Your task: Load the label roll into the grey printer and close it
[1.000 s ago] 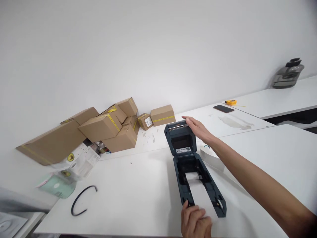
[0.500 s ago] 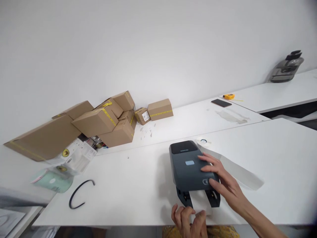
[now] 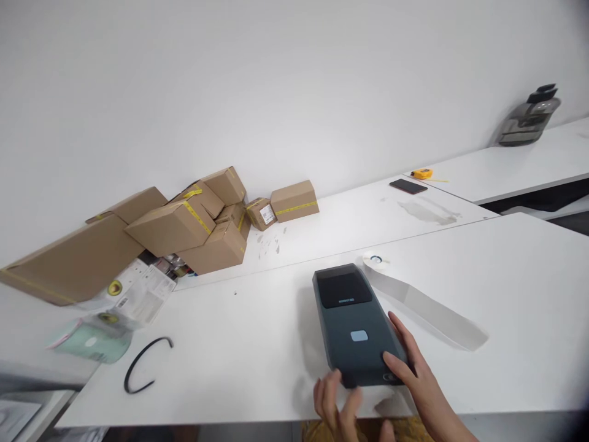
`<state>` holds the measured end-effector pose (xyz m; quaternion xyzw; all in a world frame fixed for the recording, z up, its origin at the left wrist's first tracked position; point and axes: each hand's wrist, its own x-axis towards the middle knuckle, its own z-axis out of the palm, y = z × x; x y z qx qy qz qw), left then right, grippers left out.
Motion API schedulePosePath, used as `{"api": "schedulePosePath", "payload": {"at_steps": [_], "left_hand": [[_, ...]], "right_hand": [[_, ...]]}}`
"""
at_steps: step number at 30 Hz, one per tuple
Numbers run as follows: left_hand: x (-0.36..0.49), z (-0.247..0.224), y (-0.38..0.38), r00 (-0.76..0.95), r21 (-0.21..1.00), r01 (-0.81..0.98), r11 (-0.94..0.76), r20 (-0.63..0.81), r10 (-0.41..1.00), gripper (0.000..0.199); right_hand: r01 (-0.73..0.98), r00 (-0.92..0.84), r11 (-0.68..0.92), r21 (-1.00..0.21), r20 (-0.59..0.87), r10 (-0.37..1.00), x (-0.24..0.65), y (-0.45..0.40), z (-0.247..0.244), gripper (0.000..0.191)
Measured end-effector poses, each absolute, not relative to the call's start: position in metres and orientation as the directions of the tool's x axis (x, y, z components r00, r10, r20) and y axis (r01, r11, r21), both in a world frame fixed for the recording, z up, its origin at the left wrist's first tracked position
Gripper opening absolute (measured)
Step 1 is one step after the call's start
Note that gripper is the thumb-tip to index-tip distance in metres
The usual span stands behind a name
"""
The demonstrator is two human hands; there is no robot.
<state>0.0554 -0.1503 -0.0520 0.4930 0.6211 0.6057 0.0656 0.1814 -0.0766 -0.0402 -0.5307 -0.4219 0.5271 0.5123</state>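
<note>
A dark teal label printer [image 3: 354, 356] with a black glossy panel and a light blue button lies on the white table in front of me, its lid down. My right hand [image 3: 421, 380] holds its right front side, thumb on the top near the front corner and fingers along the side. At the front left edge is my left hand [image 3: 338, 405], slightly blurred, fingers apart, fingertips at or close to the casing. A roll of white labels [image 3: 375, 261] lies behind the printer, its long strip [image 3: 427, 307] trailing to the right.
Several cardboard boxes [image 3: 294, 202] stand along the wall. A black curved band [image 3: 133, 371] and a mint-green package [image 3: 99, 344] lie at left. A phone [image 3: 408, 186], a yellow tape measure [image 3: 422, 174] and a large bottle [image 3: 529, 120] are at back right.
The printer's lid has come down at the front, hiding the paper and the open black inside. My right hand has shifted down its side; my left hand's fingers have spread and let go of the paper.
</note>
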Motion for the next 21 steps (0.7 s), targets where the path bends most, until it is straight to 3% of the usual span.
{"api": "schedulePosePath", "payload": {"at_steps": [3, 5, 7, 10, 18, 21], "left_hand": [[0.056, -0.034, -0.136, -0.598, 0.985, 0.145, -0.098, 0.166, 0.784, 0.071], [0.055, -0.025, -0.123, -0.581, 0.998, -0.050, -0.022, -0.011, 0.814, 0.081], [0.053, -0.022, -0.113, -0.543, 0.990, -0.133, 0.038, -0.105, 0.833, 0.087], [0.051, -0.025, -0.106, -0.514, 0.987, -0.140, 0.083, -0.144, 0.846, 0.092], [0.046, -0.027, -0.107, -0.496, 0.992, -0.120, 0.047, -0.101, 0.862, 0.085], [0.039, -0.040, -0.125, -0.566, 0.998, -0.045, 0.053, -0.069, 0.821, 0.086]], "right_hand": [[-0.091, 0.096, -0.125, -0.988, -0.134, 0.986, 0.182, -0.077, -0.040, 0.083], [-0.086, 0.103, -0.128, -0.988, -0.137, 0.985, 0.181, -0.078, -0.037, 0.083], [-0.080, 0.104, -0.133, -0.988, -0.141, 0.984, 0.180, -0.078, -0.035, 0.084], [-0.080, 0.098, -0.139, -0.987, -0.147, 0.984, 0.178, -0.080, -0.032, 0.082], [-0.040, 0.030, -0.055, -0.998, -0.057, 0.998, 0.186, -0.079, -0.048, 0.083], [-0.004, 0.010, 0.045, -0.999, 0.045, 0.999, 0.196, -0.077, -0.063, 0.078]]}}
